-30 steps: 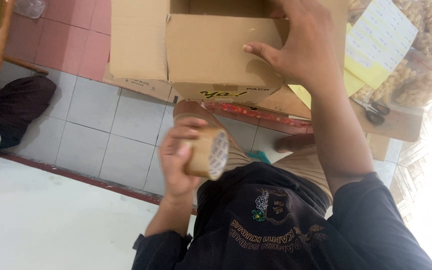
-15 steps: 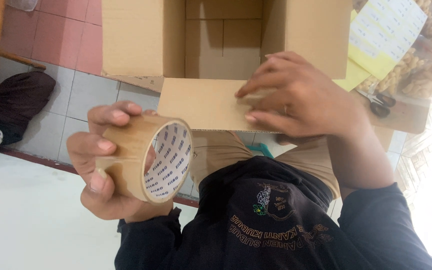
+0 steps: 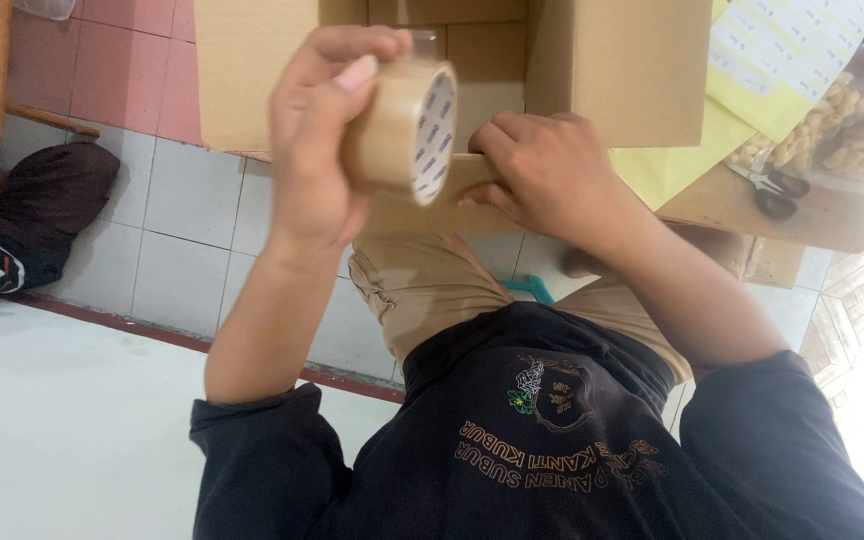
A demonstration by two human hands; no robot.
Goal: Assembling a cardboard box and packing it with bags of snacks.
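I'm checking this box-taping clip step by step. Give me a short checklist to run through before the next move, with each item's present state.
1. Tape roll firmly gripped by the left hand: ok, fingers wrapped over its rim.
2. Near flap of the cardboard box held by the right hand: ok, fingers press on it.
3. Free tape end found: cannot tell, no loose end shows.
4. Box flaps shut for sealing: not ok, the top looks open.
5. Scissors available: ok, lying on the wooden board at the right, apart from both hands.
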